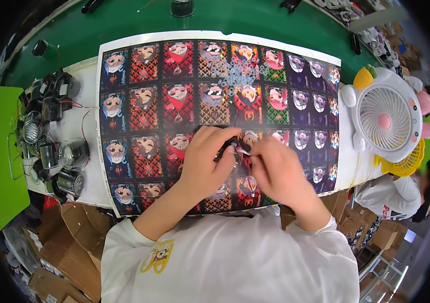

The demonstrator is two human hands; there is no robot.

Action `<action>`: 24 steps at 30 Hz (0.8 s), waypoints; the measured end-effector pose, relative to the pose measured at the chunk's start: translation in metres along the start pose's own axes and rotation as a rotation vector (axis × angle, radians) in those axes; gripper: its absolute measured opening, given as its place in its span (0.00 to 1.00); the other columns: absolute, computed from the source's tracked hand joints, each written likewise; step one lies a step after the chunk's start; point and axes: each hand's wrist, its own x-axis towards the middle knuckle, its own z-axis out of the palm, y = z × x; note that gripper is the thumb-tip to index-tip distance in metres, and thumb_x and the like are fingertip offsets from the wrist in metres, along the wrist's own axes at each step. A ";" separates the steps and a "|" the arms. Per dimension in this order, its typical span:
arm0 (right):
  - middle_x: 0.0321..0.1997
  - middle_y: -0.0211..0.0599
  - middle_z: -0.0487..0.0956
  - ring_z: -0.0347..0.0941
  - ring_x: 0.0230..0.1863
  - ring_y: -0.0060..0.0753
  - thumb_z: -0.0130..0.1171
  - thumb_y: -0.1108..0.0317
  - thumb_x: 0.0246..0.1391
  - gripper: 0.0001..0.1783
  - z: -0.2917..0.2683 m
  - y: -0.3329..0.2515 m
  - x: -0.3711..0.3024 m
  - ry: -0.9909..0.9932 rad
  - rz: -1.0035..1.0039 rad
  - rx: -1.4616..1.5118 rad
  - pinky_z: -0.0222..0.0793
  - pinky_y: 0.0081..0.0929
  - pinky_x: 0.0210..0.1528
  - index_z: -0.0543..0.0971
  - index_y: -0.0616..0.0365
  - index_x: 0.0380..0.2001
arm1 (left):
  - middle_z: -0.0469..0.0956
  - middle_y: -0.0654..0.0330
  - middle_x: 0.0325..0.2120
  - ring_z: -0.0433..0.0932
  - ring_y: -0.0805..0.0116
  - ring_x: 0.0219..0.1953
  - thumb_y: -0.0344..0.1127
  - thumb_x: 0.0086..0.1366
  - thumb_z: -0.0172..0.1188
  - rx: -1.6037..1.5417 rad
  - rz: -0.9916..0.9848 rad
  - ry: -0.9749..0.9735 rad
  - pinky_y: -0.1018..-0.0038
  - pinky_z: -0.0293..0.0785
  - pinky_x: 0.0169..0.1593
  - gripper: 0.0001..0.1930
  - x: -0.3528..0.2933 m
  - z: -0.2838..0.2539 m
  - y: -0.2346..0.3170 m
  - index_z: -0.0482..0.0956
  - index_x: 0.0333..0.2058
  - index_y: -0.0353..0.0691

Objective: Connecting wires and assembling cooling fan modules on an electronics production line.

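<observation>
Head-cam view, as I see it remotely, near to far. Nearest me: white shirt (235, 252) of the wearer, both forearms entering from below; cardboard boxes (71, 232) at lower L, off the desk edge.

Next, mid-view: L hand (207, 156) closed w/ thumb & fingers round a small dark housing (227, 145); R hand (281, 169), somewhat blurred, has thumb & index together, apparently clamped on a thin white piece (243, 150) right beside it. Hands nearly meet, housing btwn them, above the lower-middle of the printed sheet (147, 108). Red wires (248, 164) hang just by the R fingertips; where they join is hidden from me.

Step in hand, I'd judge: fine two-handed work on the housing & its leads, L steadying, R doing the fiddly bit. Next move prob. calls for a firm L hold, light R pinch & no tug on the thin wires.

Farther: loose pile of small clear rings (239, 76) on the sheet, beyond the hands. To L on the white desk (91, 191), a cluster of dark-and-clear housings (68, 151) w/ wires trailing; to R, white fan (384, 123) w/ pink hub, yellow slatted item (407, 160) just below it, & another person (392, 197) past the desk end.

Farthest: green surface (129, 30), one round dark-and-clear unit (182, 7) at its far side.
</observation>
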 end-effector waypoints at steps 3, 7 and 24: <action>0.29 0.45 0.71 0.70 0.27 0.47 0.55 0.85 0.48 0.11 0.014 -0.003 -0.002 0.083 -0.018 0.034 0.67 0.37 0.29 0.72 0.63 0.36 | 0.79 0.52 0.37 0.78 0.55 0.41 0.21 0.55 0.53 0.023 0.007 0.007 0.66 0.73 0.46 0.18 0.001 0.000 0.000 0.79 0.45 0.36; 0.28 0.44 0.72 0.69 0.26 0.44 0.54 0.85 0.51 0.12 0.022 -0.011 -0.003 0.180 0.091 0.109 0.66 0.35 0.29 0.75 0.63 0.39 | 0.80 0.52 0.38 0.78 0.55 0.41 0.21 0.55 0.54 0.044 0.013 0.031 0.66 0.73 0.46 0.17 0.001 0.003 -0.001 0.79 0.45 0.35; 0.28 0.43 0.74 0.71 0.26 0.41 0.53 0.88 0.44 0.14 0.011 -0.016 0.010 0.187 0.180 0.157 0.67 0.30 0.30 0.76 0.65 0.36 | 0.80 0.51 0.34 0.77 0.52 0.37 0.23 0.57 0.56 0.045 0.084 0.063 0.61 0.73 0.41 0.14 0.001 0.006 -0.008 0.80 0.43 0.34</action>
